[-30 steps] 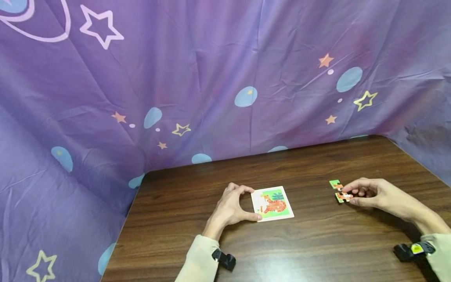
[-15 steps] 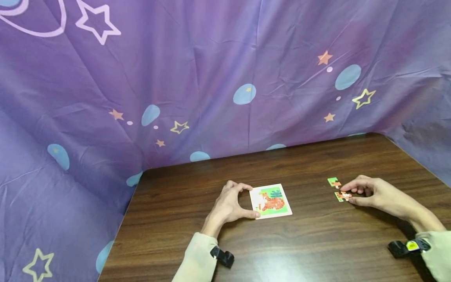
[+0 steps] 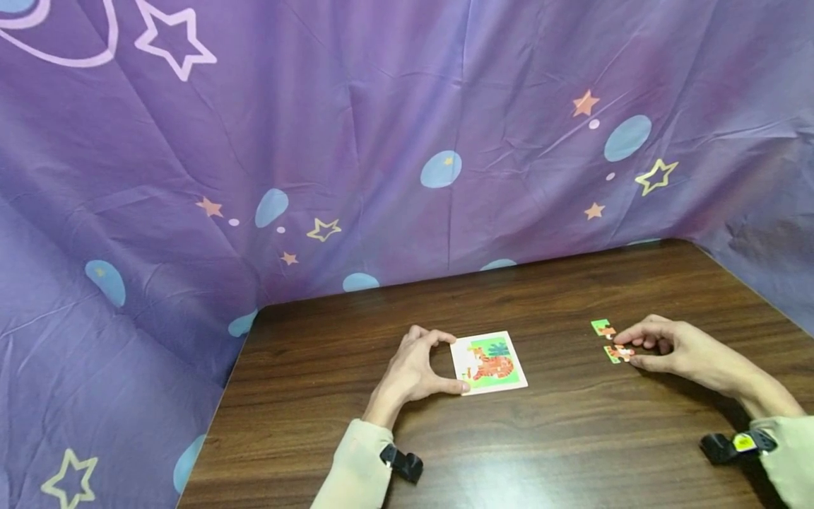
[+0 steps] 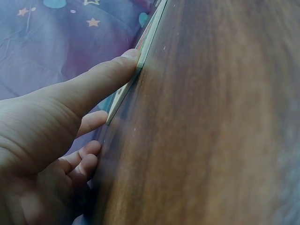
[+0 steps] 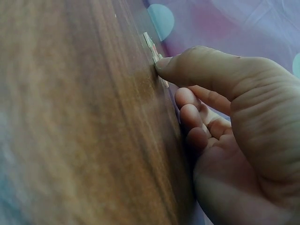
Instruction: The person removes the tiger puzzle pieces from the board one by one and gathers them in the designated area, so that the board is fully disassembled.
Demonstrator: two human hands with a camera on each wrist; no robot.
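Note:
A square white-framed puzzle board [image 3: 490,363] with an orange striped animal on green lies flat on the table. My left hand [image 3: 410,371] grips its left side, thumb at the near corner and index finger at the far one. Farther right, my right hand [image 3: 683,350] has thumb and index finger around the right end of a loose orange-and-green piece [image 3: 615,353]. Another loose piece [image 3: 602,328] lies just beyond it. The right wrist view shows the thumb [image 5: 197,70] against a piece, with the other fingers curled beneath; the index fingertip is hidden there.
The dark wooden table [image 3: 356,424] ends at a purple curtain [image 3: 381,127] with stars and blue ovals, which hangs along the back and sides. A black strap with a camera is on each wrist.
The head view has shifted slightly. Both hands keep nearly the same places at the board and the loose piece.

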